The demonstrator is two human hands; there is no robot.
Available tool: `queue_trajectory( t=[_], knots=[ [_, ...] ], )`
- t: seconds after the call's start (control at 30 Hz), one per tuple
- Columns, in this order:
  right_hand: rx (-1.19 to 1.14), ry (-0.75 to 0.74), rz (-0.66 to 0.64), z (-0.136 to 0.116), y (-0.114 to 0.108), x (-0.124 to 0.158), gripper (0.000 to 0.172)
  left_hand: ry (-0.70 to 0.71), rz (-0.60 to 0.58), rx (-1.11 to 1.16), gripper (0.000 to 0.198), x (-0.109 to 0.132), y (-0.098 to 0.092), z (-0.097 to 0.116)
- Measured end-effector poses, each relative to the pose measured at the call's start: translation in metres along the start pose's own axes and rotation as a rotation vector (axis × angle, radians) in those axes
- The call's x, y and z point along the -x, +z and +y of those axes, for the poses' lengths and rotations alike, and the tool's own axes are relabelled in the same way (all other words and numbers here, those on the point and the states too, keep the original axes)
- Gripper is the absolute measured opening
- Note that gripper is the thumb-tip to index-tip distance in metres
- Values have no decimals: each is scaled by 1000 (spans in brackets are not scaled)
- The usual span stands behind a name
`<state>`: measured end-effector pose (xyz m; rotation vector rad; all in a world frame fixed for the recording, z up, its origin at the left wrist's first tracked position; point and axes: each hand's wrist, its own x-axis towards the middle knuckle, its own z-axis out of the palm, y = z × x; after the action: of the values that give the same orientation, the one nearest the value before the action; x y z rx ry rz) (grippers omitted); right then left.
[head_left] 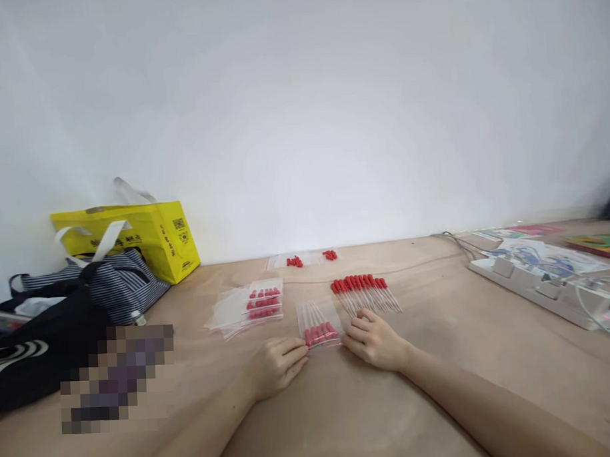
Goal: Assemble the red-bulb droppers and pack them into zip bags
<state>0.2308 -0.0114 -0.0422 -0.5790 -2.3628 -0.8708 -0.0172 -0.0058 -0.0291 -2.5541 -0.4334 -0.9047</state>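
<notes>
A small clear zip bag (304, 310) lies flat on the table before me, with several glass droppers inside, their red rubber bulbs (323, 333) towards me. My left hand (280, 364) is closed with its fingertips on the bag's lower left corner. At the lower right edge, my right hand (376, 342) has curled fingers pinching the bag. Just beyond that hand, a row of loose droppers (365, 294) lies side by side, bulbs pointing away. To the left rests an overlapping stack of filled bags (265, 302) with red bulbs showing.
More bagged droppers (306, 260) lie near the wall. A yellow tote bag (172, 240), a striped bag (129, 284) and a black bag (44, 351) stand at left beside a blurred-out item (123, 378). A power strip (537, 290) with cables and printed sheets (561, 256) occupy the right.
</notes>
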Motion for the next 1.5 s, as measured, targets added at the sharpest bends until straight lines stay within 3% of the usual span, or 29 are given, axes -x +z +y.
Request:
queue_trajectory(
  t=[0.2,0.4,0.7,1.03,1.2,1.5],
  knots=[
    [-6,89,43,0,7,-3,23,78,117,-215,22,-3,7,-3],
    [-12,121,71,1,4,-3,21,135,113,-237,24,-3,7,-9],
    [44,-6,75,4,9,0,25,138,98,-222,27,-5,3,-6],
    [51,34,95,-1,11,-4,22,120,93,-199,26,-3,5,-7],
    [41,21,111,-5,13,-8,27,111,86,-127,16,-15,12,-2],
    [23,36,153,-12,10,-17,23,122,117,-63,17,-26,18,3]
  ],
)
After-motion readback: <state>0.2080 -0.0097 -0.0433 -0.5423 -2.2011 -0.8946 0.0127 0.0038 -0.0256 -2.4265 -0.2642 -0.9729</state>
